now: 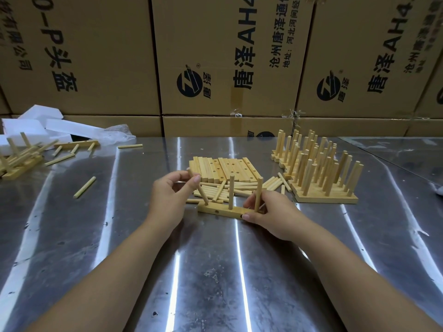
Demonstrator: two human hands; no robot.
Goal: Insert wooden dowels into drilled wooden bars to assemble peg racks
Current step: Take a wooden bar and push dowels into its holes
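Head view: left hand pinches tilted third dowel at bar; right hand grips bar; two pegs seated; spare bars remain.

Plenty of open table on the near side of the bar, and the left middle is open too, apart from one stray dowel lying flat. Right behind the bar it gets tight: a heap of loose dowels up against a stack of drilled bars, with finished racks just to the right, pegs sticking straight up. The far left corner is clogged with more racks and foam blocks, and a wall of cardboard boxes shuts off the back edge.
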